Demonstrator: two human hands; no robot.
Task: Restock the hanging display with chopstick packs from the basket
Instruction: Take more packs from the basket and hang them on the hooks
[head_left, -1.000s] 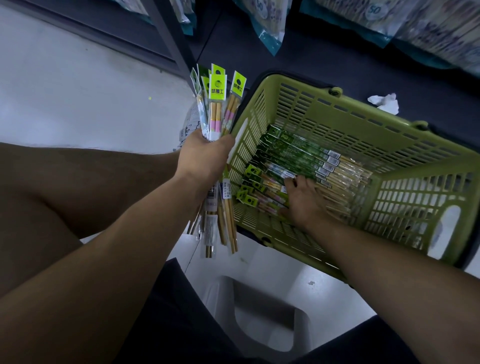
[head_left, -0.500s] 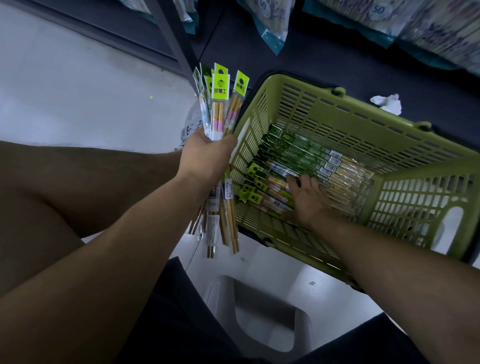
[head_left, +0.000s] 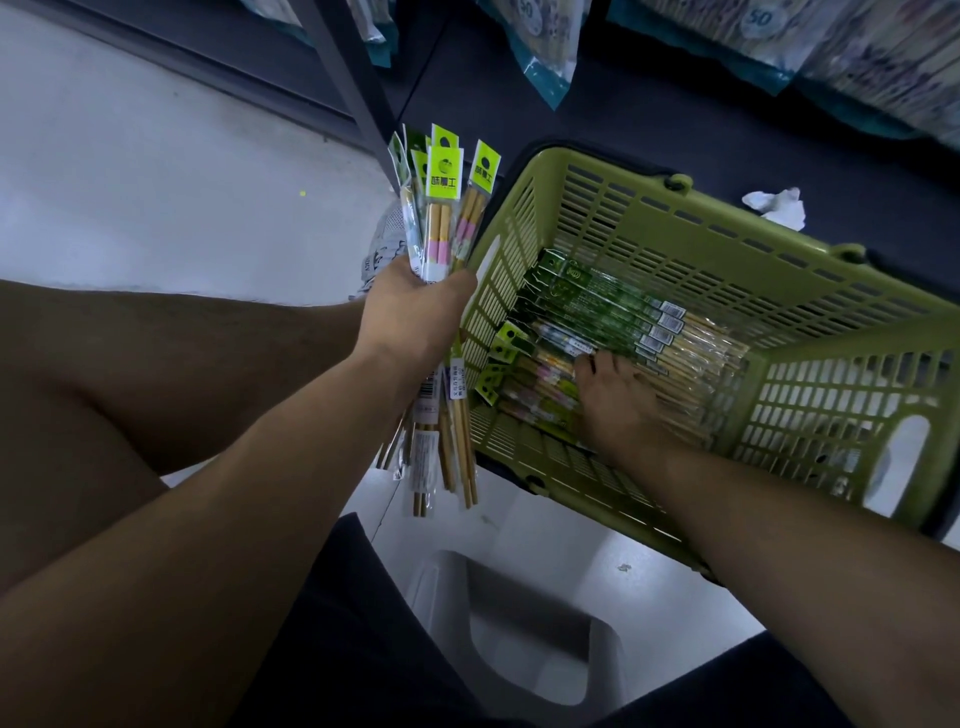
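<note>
My left hand grips a bunch of chopstick packs with bright yellow-green header cards, held upright just left of the basket. The green plastic basket stands on the floor and holds several more packs: dark green ones at the back, lighter ones at the front. My right hand is down inside the basket, fingers resting on the packs; whether the fingers have closed on one is hidden.
Bagged goods hang on a dark shelf unit above the basket. A crumpled white paper lies on the dark shelf base. A grey plastic stool sits under me, and my bare left knee fills the left.
My right hand has shifted slightly right and deeper among the packs in the basket. The bunch in my left hand has stayed in place.
</note>
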